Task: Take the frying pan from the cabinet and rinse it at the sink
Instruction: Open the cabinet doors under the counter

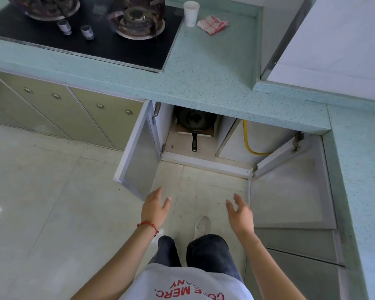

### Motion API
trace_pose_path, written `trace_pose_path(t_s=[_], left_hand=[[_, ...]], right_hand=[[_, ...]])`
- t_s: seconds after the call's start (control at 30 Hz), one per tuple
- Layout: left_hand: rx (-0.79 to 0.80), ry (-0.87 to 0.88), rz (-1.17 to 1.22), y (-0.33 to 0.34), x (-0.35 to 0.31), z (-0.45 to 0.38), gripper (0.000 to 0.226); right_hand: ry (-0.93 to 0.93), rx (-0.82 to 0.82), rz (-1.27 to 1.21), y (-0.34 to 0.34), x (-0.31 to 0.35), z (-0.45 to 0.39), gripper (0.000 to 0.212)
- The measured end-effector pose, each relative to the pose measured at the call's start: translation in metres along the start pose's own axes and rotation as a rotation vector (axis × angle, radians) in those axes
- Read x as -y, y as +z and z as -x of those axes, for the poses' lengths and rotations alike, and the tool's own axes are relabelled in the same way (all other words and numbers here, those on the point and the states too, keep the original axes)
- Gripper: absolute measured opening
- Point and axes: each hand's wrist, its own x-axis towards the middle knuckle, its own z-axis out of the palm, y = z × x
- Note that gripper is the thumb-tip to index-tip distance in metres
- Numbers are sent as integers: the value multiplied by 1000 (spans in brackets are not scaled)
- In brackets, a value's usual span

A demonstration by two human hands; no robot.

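A black frying pan point(193, 121) rests inside the open lower cabinet point(188, 146) under the counter, on a brown board, its black handle pointing out toward me. Both cabinet doors stand swung open, the left door point(136, 161) and the right door point(277, 156). My left hand point(155, 205), with a red string bracelet on the wrist, hovers over the floor in front of the cabinet with fingers spread and nothing in it. My right hand point(239, 210) hangs beside it, also with fingers apart and holding nothing. Both hands are well short of the pan. No sink is in view.
A teal speckled counter point(204, 68) carries a black gas stove point(91, 29), a white paper cup point(191, 13) and a red-checked cloth point(212, 24). A yellow gas hose point(248, 139) runs inside the cabinet's right half. My shoe point(202, 226) stands on the tiled floor.
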Motion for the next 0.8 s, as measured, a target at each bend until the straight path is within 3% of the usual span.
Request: trace_pose_path(t_s=[0.3, 0.8], left_hand=[[53, 179, -445, 10, -19, -29, 56], [-3, 288, -573, 37, -40, -109, 49]], right_hand=[[-311, 133, 481, 1, 16, -36, 55], [-471, 142, 518, 6, 27, -129, 51]])
